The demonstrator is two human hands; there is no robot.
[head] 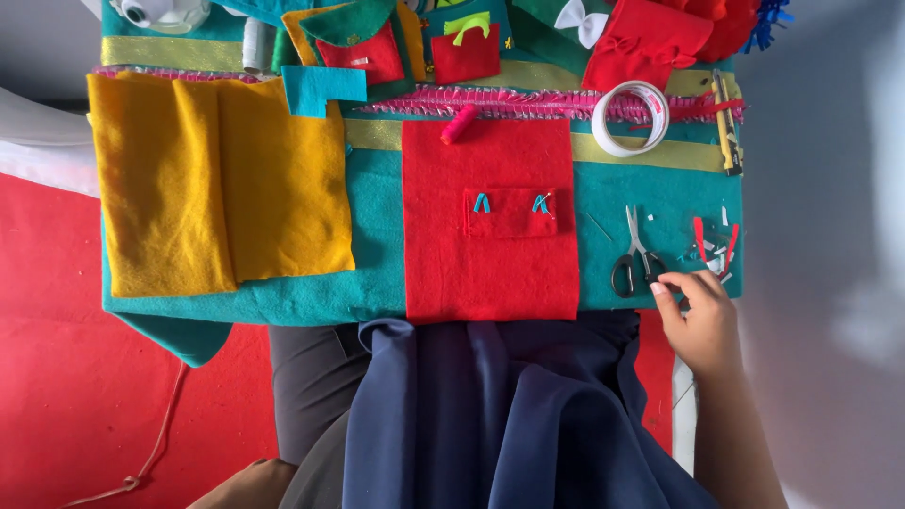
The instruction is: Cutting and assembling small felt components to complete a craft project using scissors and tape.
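My right hand (pixel 702 325) rests at the near right edge of the teal felt sheet (pixel 368 273), fingertips touching the table just beside the black-handled scissors (pixel 633 259). It holds nothing. A red felt panel (pixel 490 217) lies in the middle with a small red pocket piece (pixel 510 212) pinned on it by two blue-headed pins. Small felt scraps and red strips (pixel 714 245) lie right next to the fingers. My left hand is out of view.
Folded yellow felt (pixel 217 179) covers the left side. A roll of white tape (pixel 631 118), a pink thread spool (pixel 459 123), a yellow cutter (pixel 726 123), pink trim and more felt pieces lie at the far edge. Navy fabric (pixel 509 415) drapes over my lap.
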